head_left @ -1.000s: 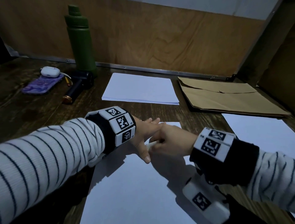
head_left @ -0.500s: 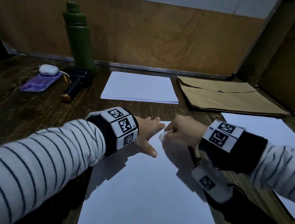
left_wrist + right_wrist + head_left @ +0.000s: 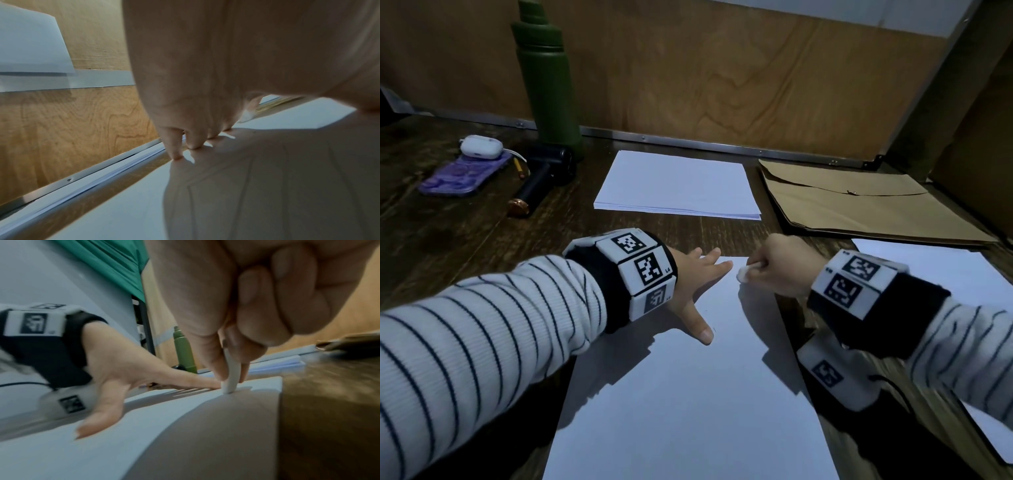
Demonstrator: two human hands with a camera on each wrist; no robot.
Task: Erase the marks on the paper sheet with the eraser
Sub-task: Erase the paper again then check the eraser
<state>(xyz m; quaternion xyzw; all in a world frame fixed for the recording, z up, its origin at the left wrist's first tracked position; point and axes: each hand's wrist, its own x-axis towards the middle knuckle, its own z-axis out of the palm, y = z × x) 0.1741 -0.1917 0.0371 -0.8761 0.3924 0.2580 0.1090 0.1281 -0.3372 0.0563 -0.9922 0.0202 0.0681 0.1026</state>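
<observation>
White paper sheet (image 3: 688,394) lies flat on the dark wooden surface (image 3: 465,240), head view: since a second ago the right hand (image 3: 780,267), pinching the small white eraser (image 3: 743,274), has slid from beside the left thumb to the sheet's far right corner, so rubbing likely continues there; brown paper envelope (image 3: 859,205) lies closed, contents unseen. Left wrist view: left hand (image 3: 205,81) presses straight fingers (image 3: 174,146) on the sheet. Right wrist view: eraser (image 3: 231,378) tip touches paper; marks not discernible.
</observation>
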